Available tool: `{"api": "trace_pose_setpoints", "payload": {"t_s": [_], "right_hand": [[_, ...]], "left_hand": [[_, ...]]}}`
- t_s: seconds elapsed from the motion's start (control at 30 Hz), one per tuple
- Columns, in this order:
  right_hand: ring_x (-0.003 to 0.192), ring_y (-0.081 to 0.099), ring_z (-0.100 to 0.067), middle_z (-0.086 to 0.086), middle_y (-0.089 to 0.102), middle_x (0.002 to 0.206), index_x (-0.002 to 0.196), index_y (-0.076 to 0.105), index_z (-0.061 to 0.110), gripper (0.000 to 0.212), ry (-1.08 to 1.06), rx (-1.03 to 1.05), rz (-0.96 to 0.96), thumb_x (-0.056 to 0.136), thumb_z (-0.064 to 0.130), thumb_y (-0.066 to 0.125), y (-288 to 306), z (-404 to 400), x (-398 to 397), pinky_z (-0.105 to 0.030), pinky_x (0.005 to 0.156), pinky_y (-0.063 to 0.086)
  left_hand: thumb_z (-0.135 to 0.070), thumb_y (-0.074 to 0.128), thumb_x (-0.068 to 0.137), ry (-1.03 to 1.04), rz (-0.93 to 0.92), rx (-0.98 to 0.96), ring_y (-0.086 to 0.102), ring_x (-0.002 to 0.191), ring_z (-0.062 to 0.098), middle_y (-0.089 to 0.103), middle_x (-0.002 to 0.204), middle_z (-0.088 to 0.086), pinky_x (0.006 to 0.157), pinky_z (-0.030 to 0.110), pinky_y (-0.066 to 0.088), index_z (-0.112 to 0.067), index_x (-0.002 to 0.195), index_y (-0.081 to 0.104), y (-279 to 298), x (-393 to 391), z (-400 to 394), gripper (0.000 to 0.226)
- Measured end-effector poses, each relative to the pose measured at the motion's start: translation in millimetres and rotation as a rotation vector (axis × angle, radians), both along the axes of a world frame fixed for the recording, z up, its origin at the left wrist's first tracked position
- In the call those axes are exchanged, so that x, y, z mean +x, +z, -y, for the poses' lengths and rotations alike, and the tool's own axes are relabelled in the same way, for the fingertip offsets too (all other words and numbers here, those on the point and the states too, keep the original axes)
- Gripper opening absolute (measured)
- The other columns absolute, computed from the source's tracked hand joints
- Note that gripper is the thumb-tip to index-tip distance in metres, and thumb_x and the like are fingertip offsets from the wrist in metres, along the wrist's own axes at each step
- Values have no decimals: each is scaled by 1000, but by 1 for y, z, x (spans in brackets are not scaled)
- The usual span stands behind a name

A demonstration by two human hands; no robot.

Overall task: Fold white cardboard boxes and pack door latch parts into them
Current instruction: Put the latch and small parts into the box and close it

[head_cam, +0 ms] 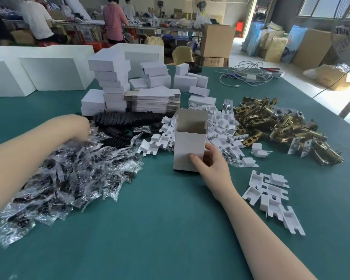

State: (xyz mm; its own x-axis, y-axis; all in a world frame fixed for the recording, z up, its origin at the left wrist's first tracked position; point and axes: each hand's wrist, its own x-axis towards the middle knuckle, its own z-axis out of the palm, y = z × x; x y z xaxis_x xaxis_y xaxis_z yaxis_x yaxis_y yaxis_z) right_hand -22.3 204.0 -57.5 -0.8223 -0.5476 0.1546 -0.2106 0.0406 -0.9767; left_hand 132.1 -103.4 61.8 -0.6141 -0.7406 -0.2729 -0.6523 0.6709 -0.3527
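Standing upright and open-topped on the green tabletop (160, 229), the white box (189, 152) is gripped low by the right hand (209, 164) while the left hand (79, 126), fingers hidden, digs into bagged parts (69, 172), so a sideways nudge might tip it toward crowding inserts (220, 126), though bare tabletop lies nearer.

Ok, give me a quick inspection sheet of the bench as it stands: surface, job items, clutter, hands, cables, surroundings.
Surface: green table, crowded along the far half.
Job's things: open white box upright; brass latch parts heaped right; bagged parts heaped left; white inserts scattered; flat box blanks and folded boxes stacked behind.
Clutter: black flat pieces behind the bags.
Hands: right hand grips the box; left hand reaches into the bags, fingers blurred.
Cables: white cable tangle, far right.
Surroundings: people at another bench; brown cartons.
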Motion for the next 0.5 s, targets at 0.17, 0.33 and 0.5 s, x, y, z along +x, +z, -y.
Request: {"api": "trace_pose_setpoints", "payload": {"t_s": [0.17,0.33,0.5], "right_hand": [[96,65,0,12,70,107,110,56,47,33,2,-10,17,88,29,72,0,-1,0,-21,82,49],[95,66,-2,12,71,103,117,58,41,35,-5,-21,25,88,29,73,-1,-2,0,-23,82,50],[94,67,-3,15,72,99,109,58,46,31,-5,-25,19,88,28,73,0,-2,0,-22,81,51]], "left_hand": [[-37,60,96,-22,-225,220,63,89,16,71,104,-3,93,32,48,-21,114,71,5,15,15,27],[-45,73,84,-78,-272,271,64,88,12,71,104,-10,84,29,47,-25,106,74,6,21,25,29],[-40,82,74,-19,-384,293,64,93,17,68,96,-7,91,33,46,-26,102,74,14,22,29,32]]}}
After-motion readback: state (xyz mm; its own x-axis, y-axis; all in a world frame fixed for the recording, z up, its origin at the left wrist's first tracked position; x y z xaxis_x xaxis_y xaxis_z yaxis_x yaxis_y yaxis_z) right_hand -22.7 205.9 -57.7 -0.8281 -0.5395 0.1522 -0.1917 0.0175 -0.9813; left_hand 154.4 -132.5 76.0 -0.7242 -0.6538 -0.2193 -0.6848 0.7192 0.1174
